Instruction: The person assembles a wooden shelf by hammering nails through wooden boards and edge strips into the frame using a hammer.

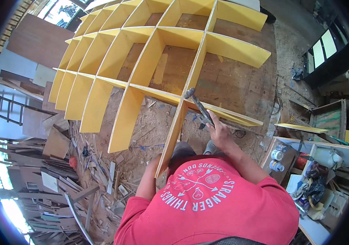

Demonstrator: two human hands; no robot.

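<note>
My right hand (219,132) is closed around the handle of a hammer (201,108). The hammer's head lies at a joint of the yellow panel grid (182,67), close to the top edges where panels cross; whether it touches cannot be seen. One long yellow panel (172,136) of the grid runs toward my body and ends near my chest. My left forearm (148,181) reaches up beside that panel's near end, which hides my left hand.
The grid stands on a brown wooden board (240,87). Wood offcuts (101,179) and sawdust litter the floor at left. To the right is an open white box (319,153) with bottles and bags, and a loose yellow strip (301,128). Boards lean at far left.
</note>
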